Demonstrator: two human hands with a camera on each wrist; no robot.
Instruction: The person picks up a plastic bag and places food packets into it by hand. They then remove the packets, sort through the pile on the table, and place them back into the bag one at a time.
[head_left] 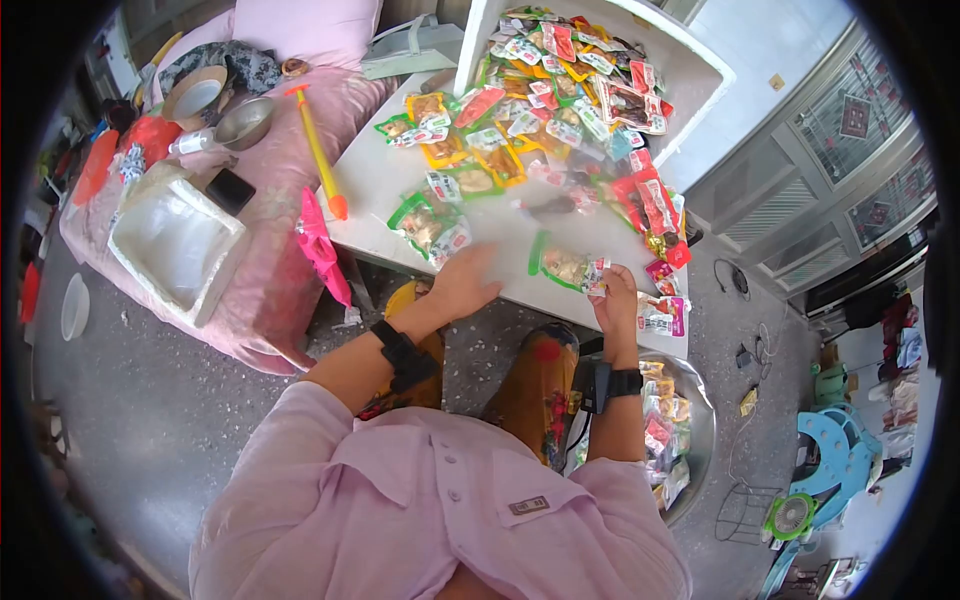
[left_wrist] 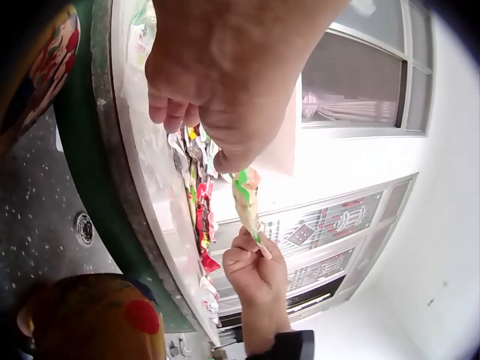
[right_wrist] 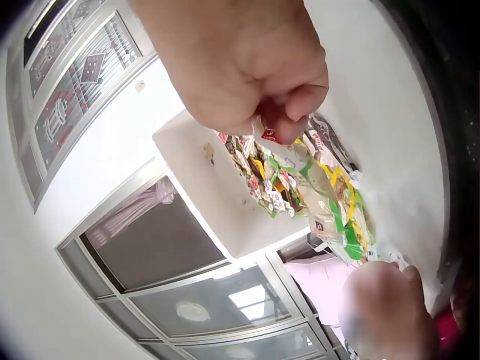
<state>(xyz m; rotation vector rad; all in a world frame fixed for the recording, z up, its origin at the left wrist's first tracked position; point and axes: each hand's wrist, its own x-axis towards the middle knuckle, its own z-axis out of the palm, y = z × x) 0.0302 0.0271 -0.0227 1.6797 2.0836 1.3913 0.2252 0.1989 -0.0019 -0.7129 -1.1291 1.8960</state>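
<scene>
My right hand [head_left: 617, 303] pinches one end of a clear snack packet [head_left: 562, 264] with a green edge and pale contents, holding it close over the near edge of the white table [head_left: 490, 215]. In the right wrist view, the curled fingers of that hand grip the packet's white and red corner. My left hand [head_left: 463, 285], slightly blurred, hovers at the table edge left of the packet, its fingers pointing toward it with a gap between. Beyond the left hand lies another green-edged packet [head_left: 425, 222]. Red packets [head_left: 650, 205] lie along the table's right side.
A white foam box [head_left: 690, 60] lies at the back, colourful packets [head_left: 560, 80] spilling from it. Below the table at right stands a metal basin [head_left: 708, 420] of packets. Left are a pink-covered bed [head_left: 275, 230], a foam lid [head_left: 180, 245] and a yellow toy hammer [head_left: 318, 150].
</scene>
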